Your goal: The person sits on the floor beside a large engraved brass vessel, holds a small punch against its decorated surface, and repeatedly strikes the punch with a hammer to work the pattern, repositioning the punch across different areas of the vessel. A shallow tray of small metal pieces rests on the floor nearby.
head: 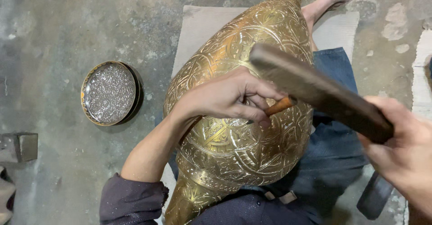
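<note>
Brass, engraved all over, the large vase (243, 117) lay across the person's lap at the centre of the frame, its neck cut off by the top edge. The left hand (229, 96) arched over its belly, fingers pinched narrowly around a small chisel (278, 106) whose tip was hidden beneath them. At lower right the right hand (405, 153), partly cut off, gripped a blurred dark mallet (315, 87) above the chisel.

A large engraved golden brass vase (238, 130) lies across the person's lap. The left hand (229, 96) pinches a wooden-handled chisel (279, 105) against it; the right hand (402, 150) grips a dark wooden mallet (315, 90). A round engraved metal dish (109, 93) sits left on the concrete floor (54, 40).
</note>
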`<state>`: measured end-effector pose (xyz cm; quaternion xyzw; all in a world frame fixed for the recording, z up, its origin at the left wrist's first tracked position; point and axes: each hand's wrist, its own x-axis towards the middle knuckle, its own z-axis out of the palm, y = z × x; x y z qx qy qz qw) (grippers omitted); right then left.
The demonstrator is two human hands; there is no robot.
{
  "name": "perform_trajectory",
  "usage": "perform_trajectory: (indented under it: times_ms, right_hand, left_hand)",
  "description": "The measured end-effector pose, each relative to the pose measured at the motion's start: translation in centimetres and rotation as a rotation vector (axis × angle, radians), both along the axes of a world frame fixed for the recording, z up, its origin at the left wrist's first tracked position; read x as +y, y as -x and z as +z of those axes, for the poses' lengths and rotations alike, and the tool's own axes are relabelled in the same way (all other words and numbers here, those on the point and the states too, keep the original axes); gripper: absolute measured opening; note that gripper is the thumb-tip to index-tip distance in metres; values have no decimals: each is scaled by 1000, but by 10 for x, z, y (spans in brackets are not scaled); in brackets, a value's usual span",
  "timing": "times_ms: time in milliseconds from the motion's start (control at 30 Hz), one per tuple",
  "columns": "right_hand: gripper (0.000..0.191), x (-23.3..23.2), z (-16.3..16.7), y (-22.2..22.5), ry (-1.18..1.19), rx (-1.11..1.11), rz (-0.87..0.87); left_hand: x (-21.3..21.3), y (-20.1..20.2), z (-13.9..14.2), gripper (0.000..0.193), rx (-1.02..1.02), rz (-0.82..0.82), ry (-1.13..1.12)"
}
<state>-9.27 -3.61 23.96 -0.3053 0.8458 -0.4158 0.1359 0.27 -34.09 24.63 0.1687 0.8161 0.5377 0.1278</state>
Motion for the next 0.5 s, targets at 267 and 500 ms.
perform_trajectory:
  times_ms: [267, 500]
  right_hand:
    - [54, 9, -11, 4, -94, -46, 12]
    - [43, 9, -17, -7, -18, 61, -36]
  left_hand:
    - [-1, 6, -7, 37, 22, -64, -80]
    - [-3, 8, -6, 33, 79, -148, 10]
